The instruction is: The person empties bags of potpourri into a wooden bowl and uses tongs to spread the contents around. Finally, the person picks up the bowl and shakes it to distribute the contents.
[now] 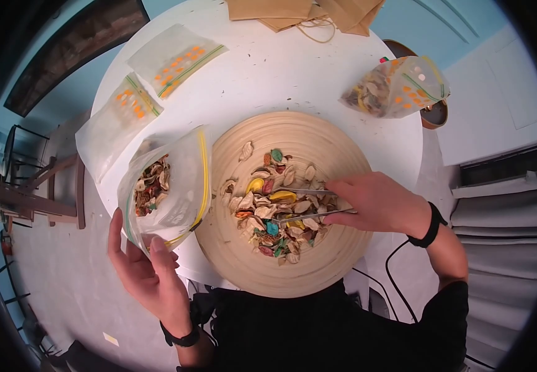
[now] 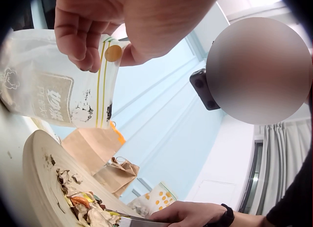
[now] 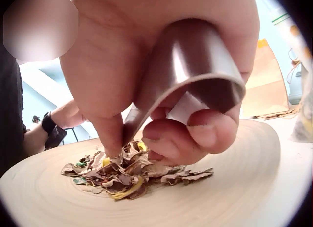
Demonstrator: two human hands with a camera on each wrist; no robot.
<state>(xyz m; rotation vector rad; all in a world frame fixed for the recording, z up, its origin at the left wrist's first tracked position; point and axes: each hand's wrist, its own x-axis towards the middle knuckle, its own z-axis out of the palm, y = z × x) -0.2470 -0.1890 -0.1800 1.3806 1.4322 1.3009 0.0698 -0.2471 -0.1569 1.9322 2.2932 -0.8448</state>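
My right hand (image 1: 377, 201) grips a pair of metal tongs (image 1: 305, 217), their two arms spread over a heap of dried petals, potpourri (image 1: 287, 242). Beige, yellow, teal and red pieces make up the heap, which lies on a round wooden plate (image 1: 343, 260). In the right wrist view, the bent end of the tongs (image 3: 195, 50) sits inside my curled palm. My left hand (image 1: 150, 276) pinches the rim of a clear zip bag (image 1: 178, 186) at the plate's left. Its mouth gapes, and some potpourri lies inside. Printing on the bag shows in the left wrist view.
Two flat zip bags with orange dots, one nearer (image 1: 116, 124) and one farther (image 1: 175, 59), lie at the back left. A filled zip bag (image 1: 398, 87) stands at the right edge of the white table (image 1: 250, 74). Brown paper bags (image 1: 268, 11) lie at the back.
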